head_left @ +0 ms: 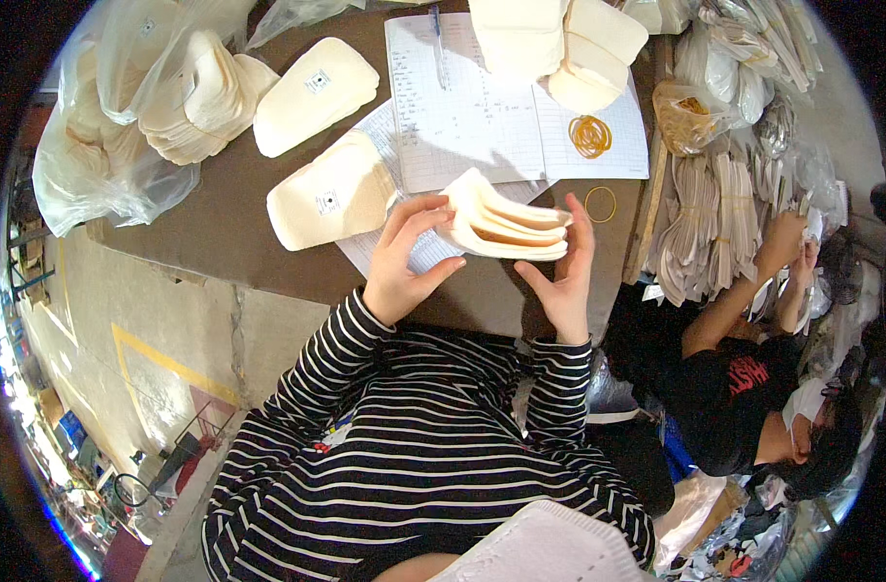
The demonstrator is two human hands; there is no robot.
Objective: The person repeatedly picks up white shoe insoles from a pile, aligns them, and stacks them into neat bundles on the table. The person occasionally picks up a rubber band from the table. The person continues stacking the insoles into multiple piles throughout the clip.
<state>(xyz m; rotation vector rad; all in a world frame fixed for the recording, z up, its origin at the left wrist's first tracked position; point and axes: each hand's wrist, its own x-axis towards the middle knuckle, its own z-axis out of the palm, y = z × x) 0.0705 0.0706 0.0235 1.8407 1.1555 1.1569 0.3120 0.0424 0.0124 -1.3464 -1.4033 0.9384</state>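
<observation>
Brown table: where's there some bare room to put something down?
The brown table has a bare patch at the left, between the clear bag and the lower cream stack. A smaller one lies between the right hand and the wooden edge, below the single rubber band. The far side is crowded: notebook, more stacks.

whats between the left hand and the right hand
In the head view, a small stack of curved cream pads, its layers fanned apart, lies between the left hand and the right hand, held at both ends.
</observation>
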